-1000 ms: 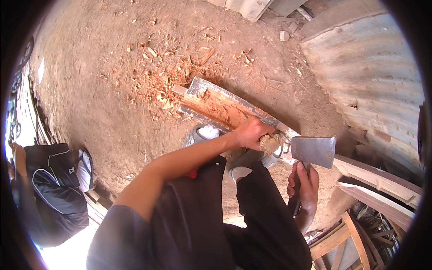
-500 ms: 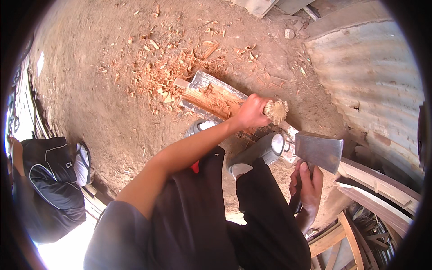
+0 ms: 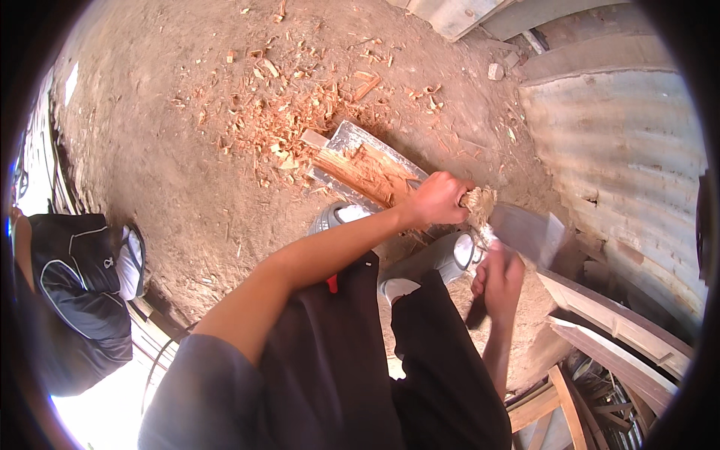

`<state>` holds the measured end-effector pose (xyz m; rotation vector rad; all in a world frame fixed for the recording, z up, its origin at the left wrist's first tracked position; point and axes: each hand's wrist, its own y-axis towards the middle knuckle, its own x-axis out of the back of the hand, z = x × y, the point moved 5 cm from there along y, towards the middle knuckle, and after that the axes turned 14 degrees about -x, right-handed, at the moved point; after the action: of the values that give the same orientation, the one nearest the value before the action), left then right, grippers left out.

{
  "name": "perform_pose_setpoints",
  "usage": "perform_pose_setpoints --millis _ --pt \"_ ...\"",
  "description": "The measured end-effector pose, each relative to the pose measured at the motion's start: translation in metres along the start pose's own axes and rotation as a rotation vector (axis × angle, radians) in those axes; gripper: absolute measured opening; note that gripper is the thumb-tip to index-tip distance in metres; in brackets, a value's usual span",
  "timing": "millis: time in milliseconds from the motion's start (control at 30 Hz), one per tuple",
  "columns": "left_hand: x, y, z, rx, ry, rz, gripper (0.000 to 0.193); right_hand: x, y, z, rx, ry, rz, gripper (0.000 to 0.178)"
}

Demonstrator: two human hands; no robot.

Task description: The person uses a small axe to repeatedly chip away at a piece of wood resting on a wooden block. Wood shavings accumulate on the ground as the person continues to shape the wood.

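Observation:
My left hand [image 3: 442,199] is closed around a chisel, whose frayed, mushroomed handle end [image 3: 481,201] sticks out beyond my fist. The chisel's blade points down at a piece of reddish-brown wood [image 3: 375,171] with a rough, hollowed upper face. A worn board with flaking white paint [image 3: 350,136] lies along and under that wood. My right hand [image 3: 499,279] grips the short dark handle of a hatchet. The hatchet's broad steel head [image 3: 525,234] is smeared by motion close to the chisel's end; whether they touch, I cannot tell.
Shavings and chips [image 3: 292,116] litter the dirt floor beyond the wood. My grey shoes [image 3: 450,255] stand beside it. Corrugated metal sheeting [image 3: 622,165] rises at the right, above stacked boards [image 3: 615,322]. Another person in black clothing [image 3: 82,292] is at the far left.
The hatchet has swung from beside my right leg toward the chisel's handle end, its head now blurred. My left hand still grips the chisel. The view has shifted slightly.

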<state>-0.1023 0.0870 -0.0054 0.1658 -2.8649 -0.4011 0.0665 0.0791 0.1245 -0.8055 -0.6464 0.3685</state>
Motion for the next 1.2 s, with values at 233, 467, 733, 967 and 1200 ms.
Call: perform_pose_setpoints --millis 233,467,733,967,1200 --pt "-0.001 -0.002 0.006 0.039 0.065 0.028 0.026 0.008 -0.001 0.042 -0.047 0.285 -0.023 0.038" --pt "-0.005 0.010 0.014 0.159 0.076 0.085 0.025 0.005 -0.004 0.041 -0.153 -0.081 0.138 0.039" --pt "-0.006 0.034 0.017 0.275 0.036 0.093 0.027 0.013 -0.021 0.022 -0.261 0.119 0.159 0.037" --pt "0.022 0.056 0.074 0.575 0.018 -0.028 0.027 0.020 -0.020 -0.008 -0.341 0.192 0.130 0.037" --pt "0.070 0.051 0.014 0.355 -0.240 -0.316 0.025 0.025 -0.022 -0.015 -0.321 0.251 0.148 0.037"
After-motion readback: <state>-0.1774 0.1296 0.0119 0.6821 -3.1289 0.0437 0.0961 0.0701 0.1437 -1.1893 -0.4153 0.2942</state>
